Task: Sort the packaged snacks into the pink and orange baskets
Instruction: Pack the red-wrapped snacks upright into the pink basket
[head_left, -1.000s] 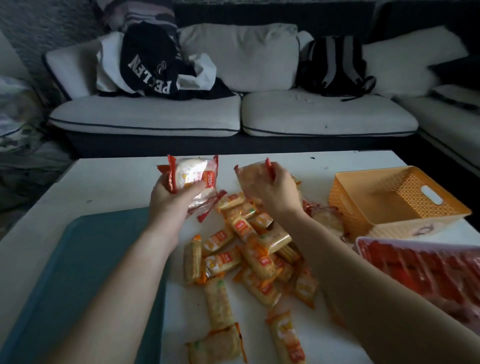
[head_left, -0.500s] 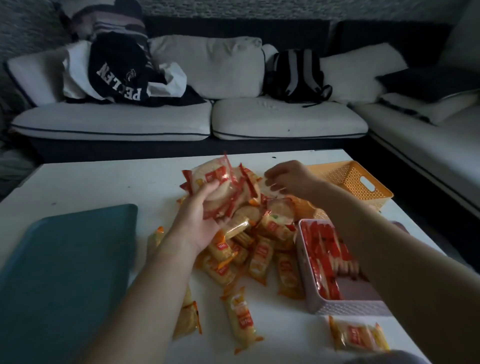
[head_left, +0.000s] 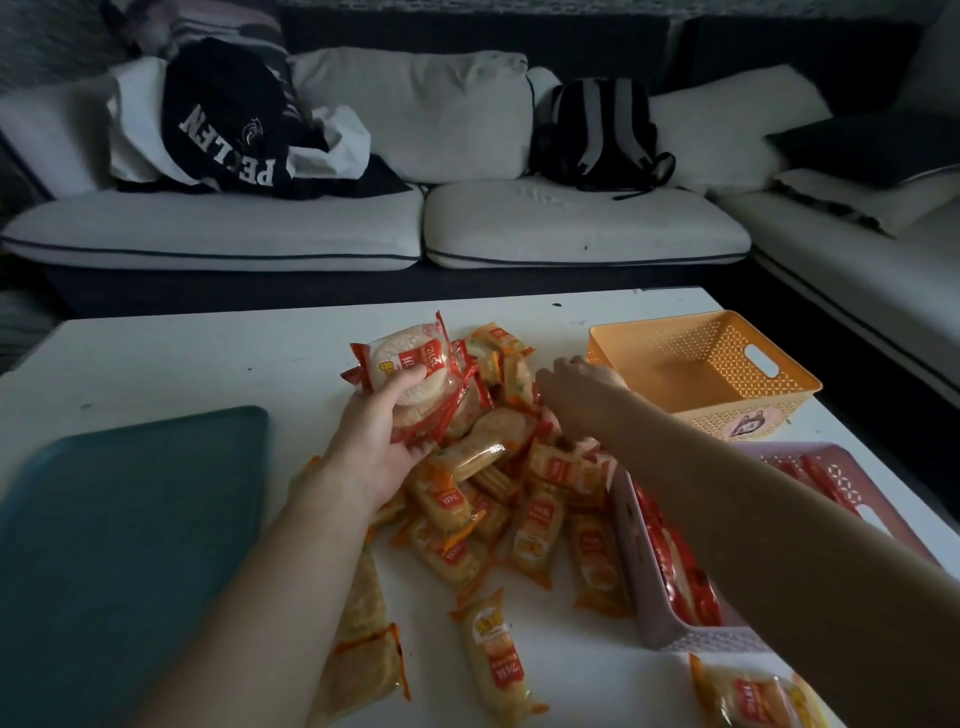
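1. Dim living room, pale sofa (head_left: 311, 223) behind; white tabletop (head_left: 182, 353) in front, teal tray (head_left: 130, 519) at left.
2. Near right: pink basket (head_left: 654, 618), packed with red-wrapped packs; beyond it orange basket (head_left: 737, 421), looks empty.
3. Mid-tabletop, between tray and baskets: loose pile of orange-wrapped snacks (head_left: 519, 509); a few strays at near edge.
4. In left hand (head_left: 374, 447): stack of red-wrapped round snacks (head_left: 410, 364), thumb clamped on top, raised over pile.
5. At pile's far side, just beside orange basket: right hand (head_left: 576, 384), fingers hidden, cannot tell if holding anything.
6. Risks: slick stacked wrappers likely to slide out of left grip back into pile, mixing types; right forearm crossing pink basket could catch rim, shove it.
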